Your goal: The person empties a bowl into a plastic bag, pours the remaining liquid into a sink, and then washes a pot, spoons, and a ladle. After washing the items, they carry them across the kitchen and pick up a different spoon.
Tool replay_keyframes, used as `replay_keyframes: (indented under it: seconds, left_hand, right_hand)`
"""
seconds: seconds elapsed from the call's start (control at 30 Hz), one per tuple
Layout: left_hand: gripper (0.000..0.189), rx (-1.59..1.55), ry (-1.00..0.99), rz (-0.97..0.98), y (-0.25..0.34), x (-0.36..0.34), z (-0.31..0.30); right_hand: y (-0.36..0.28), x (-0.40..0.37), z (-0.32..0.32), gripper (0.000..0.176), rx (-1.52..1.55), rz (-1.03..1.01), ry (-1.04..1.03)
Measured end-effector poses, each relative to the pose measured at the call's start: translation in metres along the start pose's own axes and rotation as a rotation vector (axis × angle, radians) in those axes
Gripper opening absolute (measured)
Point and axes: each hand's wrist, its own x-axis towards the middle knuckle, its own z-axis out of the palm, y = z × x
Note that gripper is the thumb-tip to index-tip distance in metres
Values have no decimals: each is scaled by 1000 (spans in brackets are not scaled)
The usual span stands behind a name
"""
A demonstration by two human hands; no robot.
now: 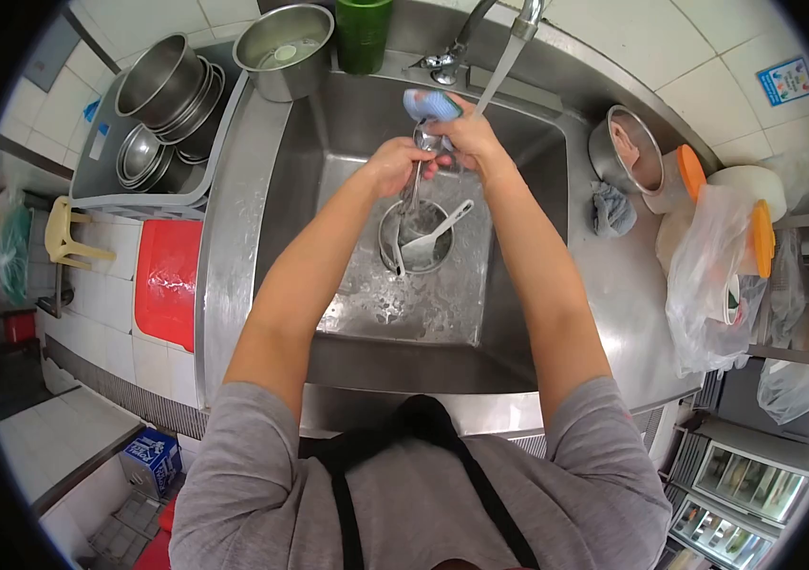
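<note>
Over the sink (509, 285), my left hand (393, 166) is closed around a metal ladle (427, 138); its rounded head points up and its handle hangs down. My right hand (469, 135) grips a blue-and-white sponge (429, 104) with a green edge, and its lower fingers touch the ladle. Running water (502, 76) falls from the faucet (528, 19) beside my right hand. Below, on the sink floor, a round metal pot (442, 261) holds a white spatula (438, 234) and other utensils that are hard to make out.
Left of the sink stand a grey bin (86, 180) of stacked metal pots and a pot (267, 76) of liquid. A green container (362, 38) stands behind. On the right are a metal pot (604, 142), a crumpled grey cloth (611, 209), orange-lidded containers and plastic bags (708, 285).
</note>
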Motion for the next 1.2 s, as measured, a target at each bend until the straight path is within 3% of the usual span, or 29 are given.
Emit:
replay_keyframes:
  seconds: [0.1, 0.17, 0.23, 0.3, 0.4, 0.5, 0.57, 0.63, 0.7, 0.77, 0.8, 0.83, 0.9, 0.93, 0.97, 1.03, 1.07, 1.1, 1.13, 1.17, 1.2]
  left_hand:
    - [20, 250, 62, 45, -1, 5, 5]
    - [27, 334, 144, 83, -7, 15, 8]
    - [19, 152, 240, 157, -6, 17, 14]
    - [16, -13, 223, 263, -14, 31, 15]
    - [14, -308, 271, 313, -15, 29, 26]
    - [16, -455, 325, 252, -15, 32, 29]
    - [19, -495, 305, 239, -21, 35, 29]
    - [21, -504, 89, 200, -34, 42, 28]
    - [21, -466, 72, 198, -24, 34, 45]
    - [21, -339, -15, 237, -14, 39, 49]
    - [23, -276, 10, 150, -7, 41, 49]
    - [23, -278, 13, 163, -3, 42, 52]
    - [28, -8, 416, 117, 13, 35, 66]
    - [28, 222, 426, 154, 15, 43, 51]
    - [28, 235, 431, 161, 25, 43, 44]
    - [26, 989, 564, 821, 55, 37, 35]
    - [26, 1054, 580, 897, 83, 32, 32]
    - [26, 1117, 592, 972, 119, 26, 32]
    - [26, 1199, 581, 1119, 156, 23, 30]
    - [29, 1437, 725, 1095, 192, 22, 31]
    - [30, 1401, 680, 1121, 227, 28, 26]
  right_hand:
    - [-3, 5, -1, 30, 30, 70, 56]
    - [-24, -10, 6, 31, 140, 181, 310]
    - [-4, -14, 0, 35, 287, 246, 321]
    - [23, -16, -4, 35, 456, 314, 70]
    - [22, -29, 5, 48, 512, 235, 184]
    - [22, -42, 6, 52, 429, 118, 104]
    - [21, -47, -3, 57, 396, 164, 83]
    - [-2, -66, -5, 57, 366, 283, 118]
    - [-5, -75, -12, 52, 315, 284, 133]
    - [-5, -81, -14, 44, 252, 372, 189]
    - [1, -82, -8, 34, 190, 327, 268]
    - [7, -80, -6, 34, 184, 321, 257]
    - [15, -75, 0, 32, 99, 282, 308]
    - [19, -72, 2, 40, -85, 385, 261]
    - [33, -62, 5, 40, -74, 376, 257]
    - [72, -36, 17, 53, -251, 360, 356]
    - [25, -43, 38, 55, -19, 259, 304]
    - [10, -37, 46, 55, -6, 259, 303]
    - [-1, -25, 51, 53, 332, 292, 171]
    - [-9, -11, 55, 52, 667, 320, 35]
    - [-14, 6, 59, 50, 767, 268, 10]
